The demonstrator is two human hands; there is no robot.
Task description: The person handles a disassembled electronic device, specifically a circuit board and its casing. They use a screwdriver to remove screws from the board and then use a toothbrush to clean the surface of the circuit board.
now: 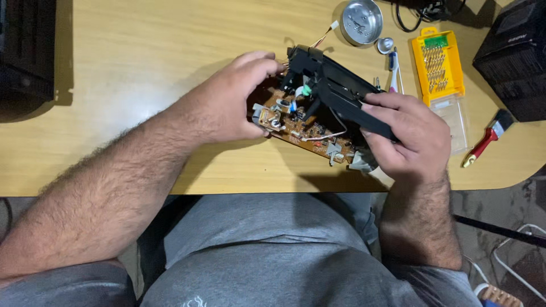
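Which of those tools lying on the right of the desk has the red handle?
The small brush near the desk's right edge: red handle, dark bristles. The screwdriver beside the yellow bit case has a white and blue handle. Both hands are elsewhere, holding the circuit board assembly.

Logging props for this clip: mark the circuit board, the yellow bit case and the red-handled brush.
circuit board (pixel 304 132): head view, on its brown face near the lower edge.
yellow bit case (pixel 438 65): head view, on the bit rack.
red-handled brush (pixel 484 143): head view, on the red handle.
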